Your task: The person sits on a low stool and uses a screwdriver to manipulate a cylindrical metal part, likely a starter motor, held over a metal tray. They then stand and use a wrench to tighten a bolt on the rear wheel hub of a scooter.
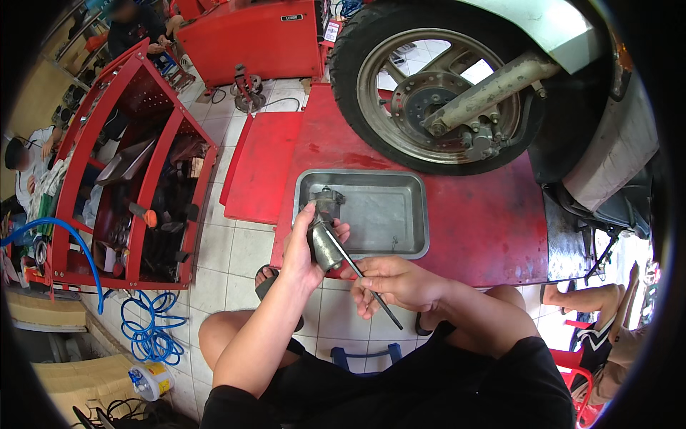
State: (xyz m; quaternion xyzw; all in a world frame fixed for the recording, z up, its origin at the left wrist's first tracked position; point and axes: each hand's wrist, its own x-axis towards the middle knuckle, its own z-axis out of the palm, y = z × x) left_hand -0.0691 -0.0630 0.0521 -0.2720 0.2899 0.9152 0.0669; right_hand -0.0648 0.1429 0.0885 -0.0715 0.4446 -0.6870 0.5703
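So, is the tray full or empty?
Neither: the tray shows most of its bottom, and a small dark thing lies toward the right.

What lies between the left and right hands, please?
In the head view, the lower end of the metal cylinder and part of the dark rod lie there.

One bare left hand (304, 247), one bare right hand (400, 282): two in all. One grey metal part shaped like can (327, 249). One long thin dark rod (386, 311). One shiny silver metal tray with round corners (382, 211). One big round black-tyred wheel (416, 100). One blue hose heap (161, 350). One round white bucket (146, 384). Three other people (132, 32), maybe more; edges dark.
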